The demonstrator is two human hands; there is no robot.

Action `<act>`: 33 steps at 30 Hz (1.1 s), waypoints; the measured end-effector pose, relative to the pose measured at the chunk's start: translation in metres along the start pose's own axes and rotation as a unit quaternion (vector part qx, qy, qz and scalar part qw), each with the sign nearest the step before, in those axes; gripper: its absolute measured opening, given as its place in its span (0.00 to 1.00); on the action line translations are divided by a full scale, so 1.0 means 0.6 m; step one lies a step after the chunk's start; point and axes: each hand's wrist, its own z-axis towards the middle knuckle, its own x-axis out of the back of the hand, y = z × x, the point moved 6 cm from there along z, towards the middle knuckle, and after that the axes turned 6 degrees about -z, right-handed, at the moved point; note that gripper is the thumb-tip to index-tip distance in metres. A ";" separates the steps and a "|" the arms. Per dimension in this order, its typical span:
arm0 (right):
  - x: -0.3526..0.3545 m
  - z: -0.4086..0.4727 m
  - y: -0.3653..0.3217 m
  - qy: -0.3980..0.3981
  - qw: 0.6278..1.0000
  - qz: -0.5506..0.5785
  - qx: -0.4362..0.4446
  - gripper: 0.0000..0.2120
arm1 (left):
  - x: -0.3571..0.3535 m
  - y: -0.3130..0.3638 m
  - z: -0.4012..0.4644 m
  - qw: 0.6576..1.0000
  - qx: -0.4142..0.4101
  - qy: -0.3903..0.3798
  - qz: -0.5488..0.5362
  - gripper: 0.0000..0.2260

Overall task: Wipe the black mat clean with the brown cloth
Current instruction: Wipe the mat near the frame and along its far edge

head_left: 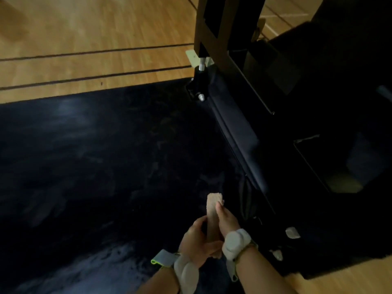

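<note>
- Both hands hold the brown cloth (212, 215), folded into a narrow strip, at about 6 o'clock above the black mat (95, 166).
- The left hand (198, 240) curls its fingers round the strip's near end; the right hand (226, 219) pinches it further up, thumb on top.
- A white band (235, 240) sits on each wrist.
- A dark padded machine base (239, 132) runs from 12 to 4 o'clock, bordering the mat's right edge.
- Wooden floor (84, 39) with dark lines lies at 11 o'clock.
- No writing can be read.
</note>
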 end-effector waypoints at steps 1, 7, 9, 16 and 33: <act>0.008 0.026 0.010 0.025 1.000 -0.006 -0.005 0.25 | -0.003 -0.011 0.024 0.999 -0.005 -0.031 0.033 0.33; 0.112 0.192 0.050 0.236 0.966 -0.102 -0.031 0.24 | 0.054 -0.095 0.175 0.885 -0.002 -0.131 0.448 0.30; 0.135 0.239 0.039 0.262 0.950 -0.170 -0.025 0.25 | 0.111 -0.098 0.228 0.839 -0.057 -0.018 0.541 0.25; 0.137 0.352 -0.050 0.309 0.893 -0.293 0.145 0.18 | 0.227 -0.019 0.406 0.786 -0.151 0.240 0.549 0.28; 0.101 0.464 -0.134 0.369 0.859 -0.321 0.153 0.13 | 0.287 0.022 0.524 0.740 -0.107 0.298 0.593 0.29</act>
